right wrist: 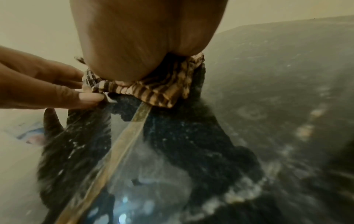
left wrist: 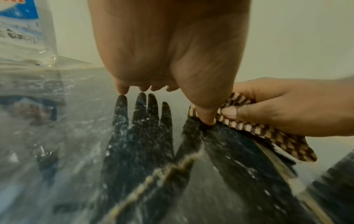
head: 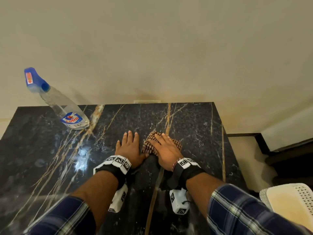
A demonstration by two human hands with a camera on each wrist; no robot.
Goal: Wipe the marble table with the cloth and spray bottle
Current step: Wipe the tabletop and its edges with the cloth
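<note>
The black marble table (head: pixel 194 126) with gold veins fills the lower half of the head view. A brown checked cloth (head: pixel 149 145) lies bunched near its middle. My right hand (head: pixel 165 150) lies flat on the cloth with straight fingers, pressing it onto the marble. Beside it, my left hand (head: pixel 129 146) rests flat on the bare marble, its thumb tip touching the cloth's (left wrist: pixel 268 133) near edge. The clear spray bottle (head: pixel 67 107) with a blue head stands at the table's far left, apart from both hands. The right wrist view shows the cloth (right wrist: pixel 153 91) squeezed under my palm (right wrist: pixel 145 37).
A beige wall (head: pixel 152 48) runs along the table's far edge. The table ends at the right edge (head: pixel 223 150), with floor and dark furniture (head: pixel 288 158) beyond. A white perforated plastic object (head: pixel 291 199) sits at the bottom right.
</note>
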